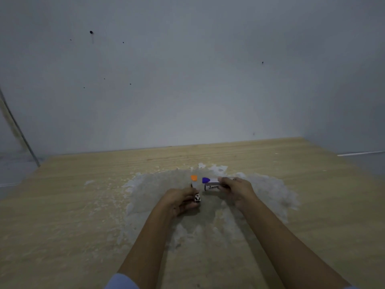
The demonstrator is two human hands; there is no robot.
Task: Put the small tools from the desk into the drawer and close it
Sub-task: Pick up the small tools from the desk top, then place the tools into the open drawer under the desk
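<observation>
Both of my hands are out over the middle of a wooden desk (62,205). My left hand (181,200) is curled around a small white tool with an orange cap (194,180), which sticks up past my fingers; a small black-and-white piece (197,198) shows by my thumb. My right hand (235,189) grips a small white tool with a purple tip (208,181), which points left. The two tools sit close together, a small gap between them. No drawer is in view.
A wide grey worn patch (208,215) with flaking white edges covers the desk's middle under my hands. A plain grey wall (187,80) stands right behind the desk. A thin metal pole (18,132) leans at the far left.
</observation>
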